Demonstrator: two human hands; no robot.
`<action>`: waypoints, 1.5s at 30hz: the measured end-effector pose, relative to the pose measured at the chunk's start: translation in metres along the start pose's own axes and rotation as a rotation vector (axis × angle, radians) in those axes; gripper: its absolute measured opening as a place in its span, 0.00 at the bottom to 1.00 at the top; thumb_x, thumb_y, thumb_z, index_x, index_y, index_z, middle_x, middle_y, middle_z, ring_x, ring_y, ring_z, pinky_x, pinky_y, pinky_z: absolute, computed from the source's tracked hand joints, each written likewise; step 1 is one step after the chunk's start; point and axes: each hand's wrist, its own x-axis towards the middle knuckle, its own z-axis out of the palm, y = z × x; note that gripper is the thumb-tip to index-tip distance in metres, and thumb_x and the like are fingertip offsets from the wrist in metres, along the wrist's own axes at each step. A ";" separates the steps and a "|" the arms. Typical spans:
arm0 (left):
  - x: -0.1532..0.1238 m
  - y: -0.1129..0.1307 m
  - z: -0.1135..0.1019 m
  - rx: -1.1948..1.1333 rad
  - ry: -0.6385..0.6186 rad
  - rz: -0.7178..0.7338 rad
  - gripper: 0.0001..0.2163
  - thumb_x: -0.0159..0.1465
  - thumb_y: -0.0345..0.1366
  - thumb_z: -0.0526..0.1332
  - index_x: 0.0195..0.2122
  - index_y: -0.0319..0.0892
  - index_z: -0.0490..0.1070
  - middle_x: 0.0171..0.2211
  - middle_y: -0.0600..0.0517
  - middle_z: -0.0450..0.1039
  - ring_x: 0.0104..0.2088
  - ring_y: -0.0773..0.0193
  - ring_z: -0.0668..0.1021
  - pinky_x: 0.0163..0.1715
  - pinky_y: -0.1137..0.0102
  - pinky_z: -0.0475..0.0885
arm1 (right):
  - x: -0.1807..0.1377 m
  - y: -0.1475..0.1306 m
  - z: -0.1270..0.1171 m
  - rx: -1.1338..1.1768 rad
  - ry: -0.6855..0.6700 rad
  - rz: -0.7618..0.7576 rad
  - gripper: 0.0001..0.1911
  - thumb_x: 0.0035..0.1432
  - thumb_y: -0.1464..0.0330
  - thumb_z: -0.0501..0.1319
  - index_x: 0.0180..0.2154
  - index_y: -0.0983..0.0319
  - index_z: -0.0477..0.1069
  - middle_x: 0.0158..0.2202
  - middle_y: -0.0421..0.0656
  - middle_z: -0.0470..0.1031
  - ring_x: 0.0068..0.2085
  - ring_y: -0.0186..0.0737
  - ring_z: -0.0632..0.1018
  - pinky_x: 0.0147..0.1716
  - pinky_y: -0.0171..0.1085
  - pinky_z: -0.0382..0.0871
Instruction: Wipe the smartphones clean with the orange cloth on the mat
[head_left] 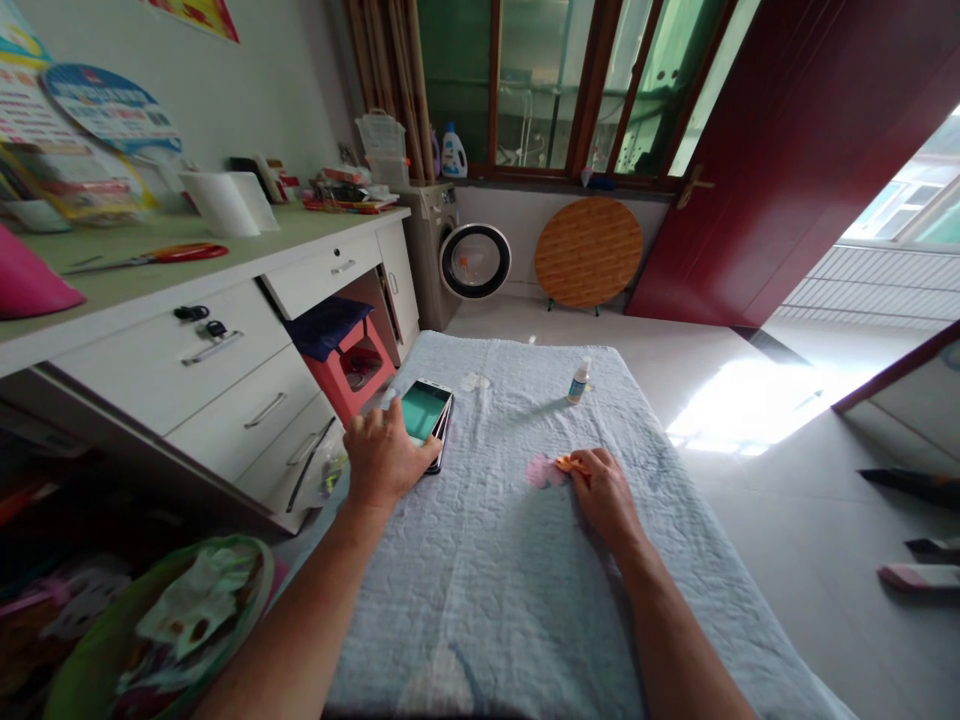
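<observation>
My left hand (386,452) is closed around the near end of a white-edged smartphone (425,408), thumb on its right edge and fingers at its left. A dark flat thing, perhaps another phone or a case, shows under it along the right side. My right hand (601,488) is closed on a small orange cloth (571,464), pressed onto the light-blue quilted cover (510,560). Just left of the cloth is a pink patch (541,470) on the cover. A small white-capped spray bottle (578,384) stands upright beyond my right hand.
At left is a desk (300,235) with drawers, scissors (161,258) and a paper roll (225,203). A pink stool (349,355) sits beneath it. A green basket (259,590) of cloths stands at lower left. Farther back are an open-doored washing machine (433,245) and a round wooden tabletop (589,252).
</observation>
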 end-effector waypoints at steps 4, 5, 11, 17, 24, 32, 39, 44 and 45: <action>0.005 -0.001 -0.001 -0.052 -0.012 0.064 0.32 0.54 0.49 0.57 0.55 0.32 0.64 0.37 0.40 0.71 0.41 0.44 0.71 0.46 0.56 0.61 | -0.003 -0.005 -0.003 -0.097 0.045 0.004 0.21 0.47 0.73 0.56 0.44 0.57 0.74 0.52 0.48 0.66 0.51 0.52 0.66 0.48 0.49 0.60; 0.006 0.000 -0.002 -0.072 -0.007 0.075 0.31 0.54 0.48 0.58 0.55 0.32 0.63 0.37 0.40 0.70 0.41 0.44 0.71 0.46 0.56 0.61 | -0.004 -0.007 -0.005 -0.100 0.033 -0.007 0.20 0.46 0.73 0.56 0.43 0.57 0.74 0.55 0.48 0.64 0.54 0.53 0.64 0.49 0.50 0.59; -0.005 0.018 -0.027 -0.205 0.038 0.152 0.36 0.53 0.45 0.61 0.60 0.33 0.56 0.41 0.41 0.67 0.45 0.44 0.70 0.50 0.55 0.62 | -0.005 -0.017 -0.021 -0.091 -0.080 -0.133 0.07 0.47 0.71 0.58 0.28 0.58 0.74 0.57 0.44 0.64 0.60 0.54 0.57 0.54 0.53 0.51; -0.043 0.065 -0.032 -0.485 -0.112 0.297 0.36 0.51 0.40 0.64 0.60 0.36 0.56 0.41 0.44 0.65 0.45 0.49 0.71 0.49 0.61 0.67 | -0.006 -0.014 -0.018 -0.127 -0.168 -0.142 0.04 0.47 0.68 0.60 0.29 0.58 0.73 0.57 0.44 0.63 0.61 0.55 0.55 0.57 0.55 0.45; -0.071 0.092 0.007 -0.556 -0.307 0.165 0.35 0.51 0.37 0.64 0.59 0.36 0.55 0.42 0.45 0.65 0.47 0.51 0.72 0.49 0.63 0.68 | -0.005 -0.012 -0.018 -0.100 -0.172 -0.126 0.06 0.48 0.65 0.62 0.31 0.58 0.73 0.58 0.44 0.62 0.60 0.55 0.57 0.55 0.55 0.49; -0.077 0.094 0.013 -0.441 -0.452 0.160 0.38 0.53 0.45 0.65 0.61 0.34 0.52 0.48 0.41 0.64 0.52 0.49 0.71 0.50 0.64 0.66 | -0.001 0.001 -0.008 -0.082 -0.017 -0.062 0.11 0.53 0.68 0.61 0.41 0.58 0.71 0.46 0.46 0.68 0.46 0.47 0.67 0.47 0.45 0.61; -0.067 0.082 0.000 -0.354 -0.665 0.350 0.41 0.51 0.45 0.65 0.62 0.35 0.52 0.51 0.40 0.66 0.49 0.48 0.74 0.46 0.64 0.68 | 0.003 -0.001 -0.005 0.102 0.011 -0.021 0.06 0.56 0.69 0.57 0.33 0.59 0.72 0.36 0.44 0.71 0.38 0.41 0.71 0.38 0.37 0.63; -0.061 0.080 0.007 -0.458 -0.646 0.443 0.38 0.51 0.46 0.67 0.61 0.40 0.56 0.46 0.43 0.72 0.48 0.49 0.75 0.48 0.62 0.66 | 0.006 -0.008 -0.008 0.517 -0.042 0.230 0.16 0.56 0.55 0.59 0.33 0.62 0.72 0.27 0.41 0.72 0.28 0.36 0.71 0.27 0.33 0.61; -0.061 0.079 0.009 -0.486 -0.628 0.451 0.39 0.50 0.47 0.67 0.61 0.40 0.56 0.47 0.44 0.72 0.48 0.49 0.74 0.49 0.62 0.66 | 0.005 -0.008 -0.009 0.626 -0.087 0.282 0.18 0.55 0.53 0.59 0.34 0.62 0.71 0.25 0.40 0.71 0.26 0.35 0.70 0.25 0.33 0.60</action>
